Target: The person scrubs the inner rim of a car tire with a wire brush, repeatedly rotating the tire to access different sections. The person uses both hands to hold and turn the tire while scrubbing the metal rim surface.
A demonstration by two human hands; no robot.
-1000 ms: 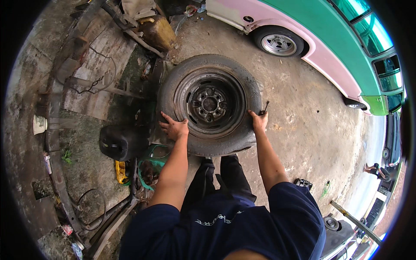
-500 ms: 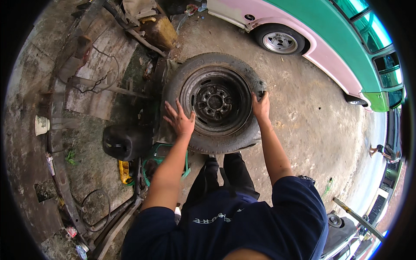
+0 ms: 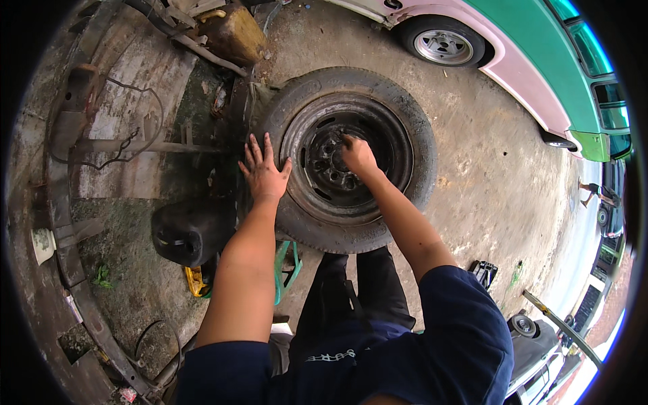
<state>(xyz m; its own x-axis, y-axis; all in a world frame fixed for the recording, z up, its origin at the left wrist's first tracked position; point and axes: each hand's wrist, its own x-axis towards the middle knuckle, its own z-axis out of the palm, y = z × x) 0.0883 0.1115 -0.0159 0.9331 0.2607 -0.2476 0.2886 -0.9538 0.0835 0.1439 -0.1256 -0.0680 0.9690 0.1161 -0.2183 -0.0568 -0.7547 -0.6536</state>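
Note:
A car wheel fills the middle of the view, its worn black tyre (image 3: 422, 145) around a dark, dirty steel rim (image 3: 400, 169). Spread fingers of my left hand (image 3: 265, 177) rest against the tyre's left sidewall, the hand open and holding nothing. Over the hub (image 3: 329, 164) is my right hand (image 3: 360, 159), its fingers curled and the foremost one near the bolt holes. Whether something small is pinched in those fingers is hidden. My legs (image 3: 378, 290) stand at the wheel's near edge.
To the left lie a black plastic container (image 3: 179, 233), a rusty metal frame (image 3: 67, 223) and a yellow jerrycan (image 3: 233, 40). Green plastic legs (image 3: 289, 270) poke out below the tyre. A green and pink van (image 3: 513, 74) is parked far right; a person (image 3: 597, 194) is beyond.
My right hand has left the tyre's right side and moved in over the hub. My left hand has shifted from the rim's edge outward onto the sidewall.

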